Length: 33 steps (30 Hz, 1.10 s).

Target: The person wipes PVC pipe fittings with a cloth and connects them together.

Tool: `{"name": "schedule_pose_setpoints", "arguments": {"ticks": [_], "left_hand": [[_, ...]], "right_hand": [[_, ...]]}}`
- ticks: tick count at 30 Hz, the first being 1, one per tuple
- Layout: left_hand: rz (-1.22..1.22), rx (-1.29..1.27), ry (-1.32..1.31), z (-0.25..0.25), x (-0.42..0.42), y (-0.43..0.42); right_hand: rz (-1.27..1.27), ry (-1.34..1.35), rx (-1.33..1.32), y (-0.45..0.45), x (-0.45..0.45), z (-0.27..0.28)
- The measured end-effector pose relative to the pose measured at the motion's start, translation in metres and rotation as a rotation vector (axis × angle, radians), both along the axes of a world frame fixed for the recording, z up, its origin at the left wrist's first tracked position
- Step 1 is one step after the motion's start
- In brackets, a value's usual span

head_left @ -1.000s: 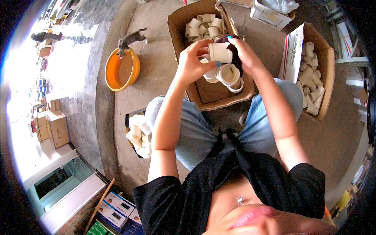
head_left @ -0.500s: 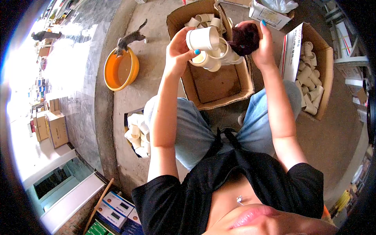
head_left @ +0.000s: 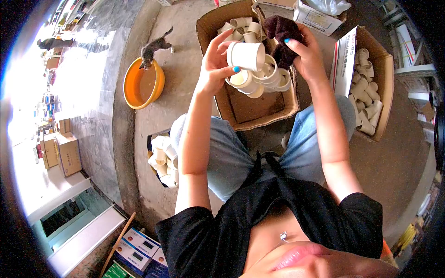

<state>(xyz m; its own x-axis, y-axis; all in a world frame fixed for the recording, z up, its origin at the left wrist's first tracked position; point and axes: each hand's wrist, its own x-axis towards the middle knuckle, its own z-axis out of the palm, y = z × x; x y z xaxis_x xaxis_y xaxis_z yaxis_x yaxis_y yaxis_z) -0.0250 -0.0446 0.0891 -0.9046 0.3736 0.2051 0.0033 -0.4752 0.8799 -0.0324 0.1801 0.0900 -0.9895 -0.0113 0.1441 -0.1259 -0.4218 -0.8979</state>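
My left hand (head_left: 217, 65) is closed around a white plastic pipe fitting (head_left: 245, 56), held up over an open cardboard box (head_left: 232, 119). A dark brown cloth (head_left: 283, 34) is gripped in my right hand (head_left: 308, 53), close to the fitting's right side. Just below the held fitting, several more white fittings (head_left: 252, 87) sit in a cluster above the near half of the box; what supports them is hidden. Further fittings (head_left: 243, 27) fill the far end of the box. The box stands between my knees.
To the right, a second cardboard box (head_left: 386, 69) holds many fittings (head_left: 364, 92). More fittings (head_left: 162, 157) lie by my left knee. A cat (head_left: 155, 48) leans over an orange basin (head_left: 161, 88) at the left. A white box (head_left: 315, 18) with plastic stands at the back.
The brown cloth has shifted from a bunched ball to a looser, hanging shape beside the fitting. My left hand and its fitting have moved slightly right and down.
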Motion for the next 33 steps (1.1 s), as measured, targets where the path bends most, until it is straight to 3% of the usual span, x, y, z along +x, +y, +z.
{"name": "schedule_pose_setpoints", "arguments": {"ticks": [5, 6, 7, 9, 12, 15, 16, 20, 21, 23, 25, 27, 29, 30, 33], "left_hand": [[-0.102, -0.096, -0.022, -0.004, 0.003, 0.004], [-0.123, -0.079, -0.015, -0.003, 0.005, 0.009], [-0.145, -0.062, -0.009, -0.003, 0.007, 0.015], [-0.167, -0.123, -0.017, -0.012, 0.009, 0.018], [-0.133, -0.058, -0.119, -0.016, 0.011, 0.021], [-0.068, -0.077, -0.176, -0.013, 0.012, 0.019], [-0.037, -0.105, -0.187, -0.014, 0.010, 0.018], [0.096, -0.104, -0.224, -0.022, 0.006, 0.012], [0.129, -0.100, -0.242, -0.021, 0.005, 0.011], [0.168, -0.079, -0.279, -0.019, 0.004, 0.009], [0.177, -0.096, -0.256, -0.022, 0.003, 0.007], [0.195, -0.185, -0.217, -0.024, 0.004, 0.010], [0.203, -0.305, -0.203, -0.032, 0.003, 0.011], [0.259, -0.521, -0.119, -0.036, -0.002, 0.007], [0.350, -0.841, -0.010, -0.045, -0.009, -0.005]], "right_hand": [[0.088, 0.090, 0.396, -0.012, 0.005, 0.007], [0.093, 0.237, 0.437, -0.019, 0.004, 0.009], [0.135, 0.020, 0.256, -0.023, 0.007, 0.001], [0.151, -0.052, 0.433, -0.020, -0.002, -0.015], [0.164, 0.107, 0.348, -0.021, -0.004, -0.025], [-0.062, 0.282, 0.711, -0.019, -0.003, -0.018], [-0.037, 0.144, 0.522, -0.023, 0.002, -0.011], [0.097, -0.112, 0.314, -0.023, 0.011, -0.017], [0.017, -0.091, 0.335, -0.027, 0.016, -0.019], [-0.065, 0.287, 0.771, -0.026, 0.023, -0.018], [-0.030, 0.386, 0.922, -0.029, 0.026, -0.014], [-0.062, 0.406, 1.031, -0.031, 0.023, -0.019], [-0.081, 0.328, 0.967, -0.031, 0.022, -0.017], [-0.093, 0.292, 0.932, -0.032, 0.021, -0.015], [-0.117, 0.256, 0.806, -0.030, 0.019, -0.021]]}}
